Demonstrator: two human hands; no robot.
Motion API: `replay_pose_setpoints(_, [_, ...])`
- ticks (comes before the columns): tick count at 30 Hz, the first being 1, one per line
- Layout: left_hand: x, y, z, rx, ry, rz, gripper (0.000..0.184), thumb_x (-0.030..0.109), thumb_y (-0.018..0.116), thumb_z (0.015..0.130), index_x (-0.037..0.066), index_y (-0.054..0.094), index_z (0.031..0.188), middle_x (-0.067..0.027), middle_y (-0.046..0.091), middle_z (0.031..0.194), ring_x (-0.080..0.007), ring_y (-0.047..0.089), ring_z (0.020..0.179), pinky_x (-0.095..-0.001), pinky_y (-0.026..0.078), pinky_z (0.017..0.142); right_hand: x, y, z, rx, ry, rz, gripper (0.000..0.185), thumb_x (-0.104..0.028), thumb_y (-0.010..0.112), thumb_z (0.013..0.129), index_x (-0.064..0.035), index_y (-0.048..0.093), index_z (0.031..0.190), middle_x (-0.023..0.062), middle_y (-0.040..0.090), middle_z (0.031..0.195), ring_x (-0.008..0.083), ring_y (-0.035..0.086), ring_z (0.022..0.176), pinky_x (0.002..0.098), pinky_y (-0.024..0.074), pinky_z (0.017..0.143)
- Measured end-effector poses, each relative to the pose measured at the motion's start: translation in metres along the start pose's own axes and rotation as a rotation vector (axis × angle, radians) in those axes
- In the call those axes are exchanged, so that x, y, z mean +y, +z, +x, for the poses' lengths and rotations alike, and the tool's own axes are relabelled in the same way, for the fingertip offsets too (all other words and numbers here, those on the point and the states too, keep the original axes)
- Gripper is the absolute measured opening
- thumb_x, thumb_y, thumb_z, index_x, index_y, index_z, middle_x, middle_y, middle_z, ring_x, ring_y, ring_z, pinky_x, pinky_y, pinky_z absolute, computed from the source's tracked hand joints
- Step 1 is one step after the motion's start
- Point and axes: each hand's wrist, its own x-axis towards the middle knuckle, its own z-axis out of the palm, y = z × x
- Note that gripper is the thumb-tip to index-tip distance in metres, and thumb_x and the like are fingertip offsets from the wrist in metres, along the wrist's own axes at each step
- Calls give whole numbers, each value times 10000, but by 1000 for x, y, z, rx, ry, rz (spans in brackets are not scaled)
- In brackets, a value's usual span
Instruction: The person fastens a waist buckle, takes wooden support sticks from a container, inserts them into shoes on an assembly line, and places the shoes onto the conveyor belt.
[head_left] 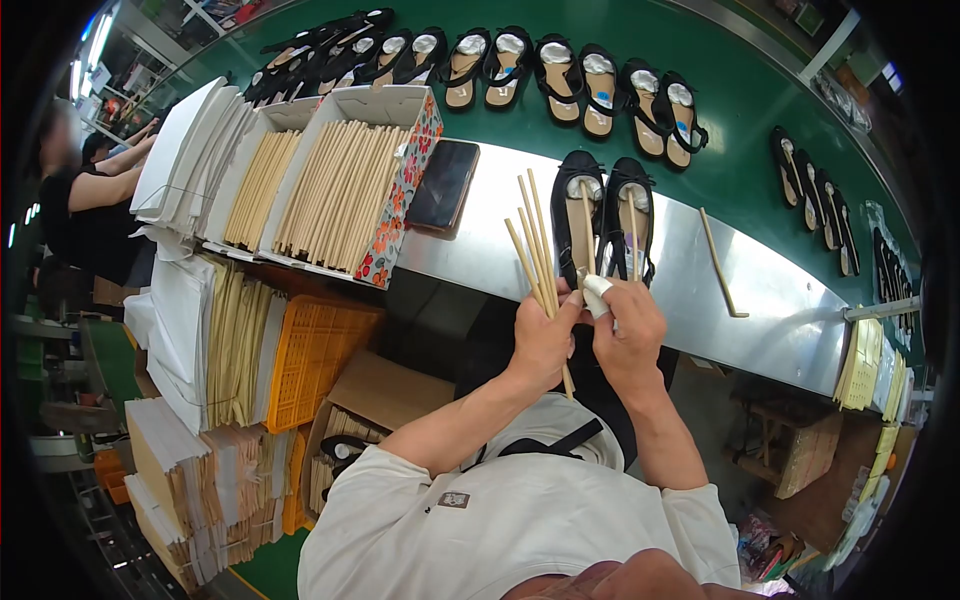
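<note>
My left hand (543,340) is closed round several thin wooden sticks (536,240), which fan upward past the thumb. My right hand (630,328), with white wrapping on a finger, is closed at the heel of a black shoe (565,222). Its fingertips pinch the lower end of a wooden stick (588,225) that runs along the inside of this shoe; the exact grip is partly hidden. Beside it lies the matching black shoe (630,195), also with a stick (634,232) inside. White stuffing fills both toes. My two hands nearly touch at the fingertips.
Several black shoes (555,75) line the green table (735,100). On the metal ledge (690,260) lie a bent stick (718,262) and a phone (443,185). Left stand a flowered box (405,190) of sticks, paper stacks (190,150) and an orange crate (320,350). Another person (90,200) is far left.
</note>
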Motion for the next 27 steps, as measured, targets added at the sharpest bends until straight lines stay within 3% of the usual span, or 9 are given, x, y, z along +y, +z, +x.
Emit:
replay_pose_setpoints(3, [6,1,-4,-11,-59,-14,274,159,631,1070,24,546,1292,-55,703,1015,-92,702,782,-214,381,433,2,2,-3,-28,-2,-14,335,122,686,780,-19,730,1080,137,736,966,351,688,848,434,566,719])
replay_pose_setpoints(5, [17,7,-13,47,-171,-139,250,222,636,1084,75,575,1278,29,675,945,-34,669,811,-186,351,464,0,3,-3,-39,16,-4,314,113,688,787,-16,729,1070,140,734,965,354,688,852,435,565,724])
replay_pose_setpoints(9, [18,11,-19,8,-158,-182,259,243,650,1080,96,546,1266,48,630,907,-11,597,757,-188,343,463,-5,0,-4,-97,48,7,346,118,668,816,12,721,1141,178,721,971,385,685,869,457,549,747])
replay_pose_setpoints(11, [6,6,-15,10,-142,-165,354,244,702,1053,83,527,1316,29,644,967,-24,640,825,-200,341,469,-8,-2,-4,-137,62,-5,359,117,654,827,19,708,1168,187,720,978,391,686,874,462,549,755])
replay_pose_setpoints(15, [-4,1,-10,-25,-127,-255,350,242,711,1050,93,525,1307,22,666,997,-34,659,845,-191,350,484,-12,-5,-7,-158,90,-1,362,115,619,867,35,673,1216,207,715,992,409,692,887,465,555,772])
replay_pose_setpoints(22, [5,5,-14,53,-182,-275,301,187,671,1066,74,527,1306,-77,753,1158,-130,749,1030,-199,371,495,-7,-10,-4,-51,99,86,294,85,610,917,33,669,1200,225,709,1032,435,697,902,468,565,791])
replay_pose_setpoints(25, [7,6,-9,38,-199,-234,265,157,647,1069,57,522,1279,-120,757,1142,-166,770,1016,-207,388,497,-2,-15,3,-57,80,38,334,108,599,872,33,674,1189,235,705,1055,454,691,921,477,567,805])
replay_pose_setpoints(27, [6,6,-10,106,-170,-201,232,148,642,1068,57,512,1236,-158,755,1131,-189,783,1006,-213,394,495,1,-17,11,-54,78,19,395,134,557,774,41,673,1140,237,704,1085,454,684,980,498,572,844])
